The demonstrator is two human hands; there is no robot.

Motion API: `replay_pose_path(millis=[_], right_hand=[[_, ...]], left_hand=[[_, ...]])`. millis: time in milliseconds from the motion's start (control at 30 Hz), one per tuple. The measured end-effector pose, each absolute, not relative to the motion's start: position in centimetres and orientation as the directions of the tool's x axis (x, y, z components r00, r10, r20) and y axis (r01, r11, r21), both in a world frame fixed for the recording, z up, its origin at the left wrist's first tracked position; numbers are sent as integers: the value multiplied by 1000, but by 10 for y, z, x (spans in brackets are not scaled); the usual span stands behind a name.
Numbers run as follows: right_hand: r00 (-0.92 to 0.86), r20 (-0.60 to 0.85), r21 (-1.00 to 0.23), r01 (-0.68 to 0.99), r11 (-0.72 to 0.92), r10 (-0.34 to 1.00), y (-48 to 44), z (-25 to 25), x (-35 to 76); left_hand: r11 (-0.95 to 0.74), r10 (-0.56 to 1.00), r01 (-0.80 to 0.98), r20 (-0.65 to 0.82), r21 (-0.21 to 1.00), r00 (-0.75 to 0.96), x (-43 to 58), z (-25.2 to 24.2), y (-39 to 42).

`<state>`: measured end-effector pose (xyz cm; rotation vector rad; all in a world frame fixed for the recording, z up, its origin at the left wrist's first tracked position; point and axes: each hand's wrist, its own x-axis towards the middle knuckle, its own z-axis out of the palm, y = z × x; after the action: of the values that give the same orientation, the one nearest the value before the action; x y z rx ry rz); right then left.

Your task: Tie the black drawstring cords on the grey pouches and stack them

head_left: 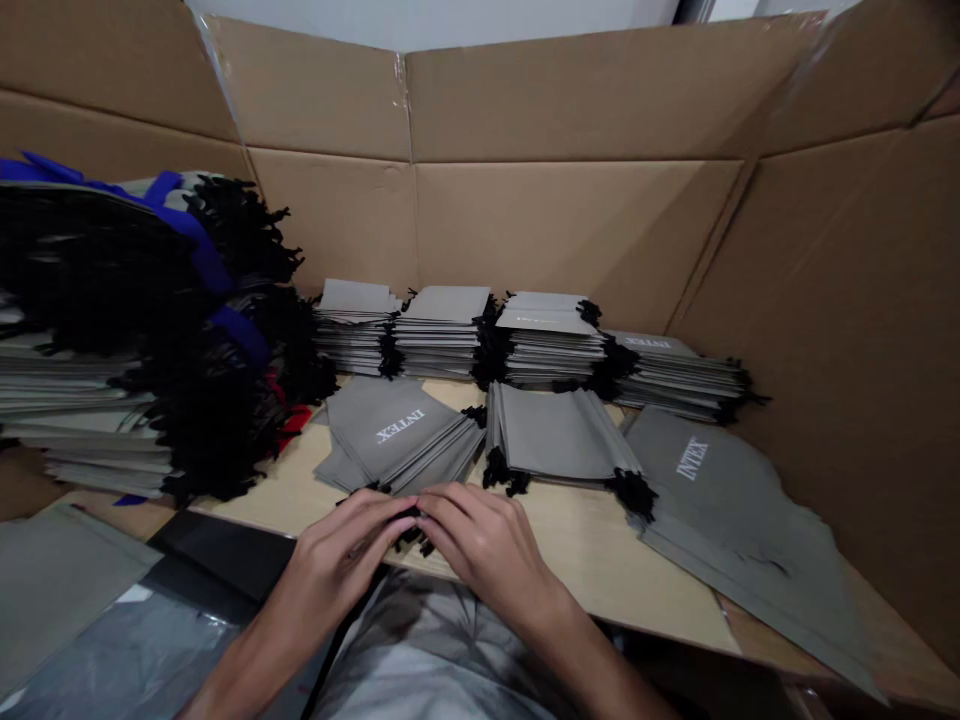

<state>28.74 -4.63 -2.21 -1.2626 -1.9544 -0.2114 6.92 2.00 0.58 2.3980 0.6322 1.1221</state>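
My left hand (347,537) and my right hand (484,535) meet at the front edge of the table, fingertips pinched together. Between them some black cord (426,547) shows, and more of it hangs below the fingers; the rest is hidden by my hands. Just beyond lies a fanned pile of grey drawstring pouches (390,430) printed INTEX. Right of it is another pile of grey pouches (555,435), with black cord bunches at its near corners.
Several stacks of grey pouches (442,335) line the cardboard wall (570,110). Large bundles with black cords (82,260) and blue ties stand at left. Grey INTEX pieces (757,545) lie at right on the wooden table (607,570). Clear plastic (142,650) lies lower left.
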Motion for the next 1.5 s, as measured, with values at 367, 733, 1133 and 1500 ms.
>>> replay_pose_path(millis=[367,733,1133,1500], right_hand=[[-224,587,-247,866,435,778,-48,-16,286],[-246,576,-236,863,447,779,-51,-15,284],[-196,575,-317,842,437,794,-49,-18,286],[-189,591,-310,844,438,784,-48,-21,286]], left_hand=[[-874,470,269,560,405,682,60,0,27],[-875,476,302,562,378,676,63,1,24],[-625,718,347,340,699,607,54,16,34],[-524,742,371,197,767,640,52,13,37]])
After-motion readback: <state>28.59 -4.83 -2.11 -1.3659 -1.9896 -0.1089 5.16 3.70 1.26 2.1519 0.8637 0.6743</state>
